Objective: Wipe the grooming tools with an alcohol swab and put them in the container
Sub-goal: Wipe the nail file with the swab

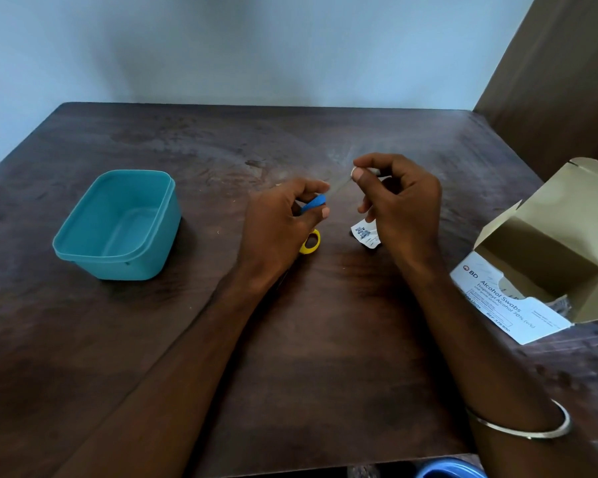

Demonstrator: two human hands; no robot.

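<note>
Partly hidden scissors [312,215] in left hand [283,219], blades blurred, right hand [399,198] pinching.

the cardboard box [511,301] reads "bd alcohol swabs, isopropyl alcohol 70% (v/v)".

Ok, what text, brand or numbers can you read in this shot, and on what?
"BD": white flap of the open cardboard box.
"Alcohol Swabs": same flap.
"Isopropyl Alcohol 70% (v/v)": same flap, below it.
"REF 326900": same flap; digits uncertain.
Remaining small print on the flap: too blurred.
Torn swab wrapper on the table: print unreadable.
Teal container: no text.
</note>
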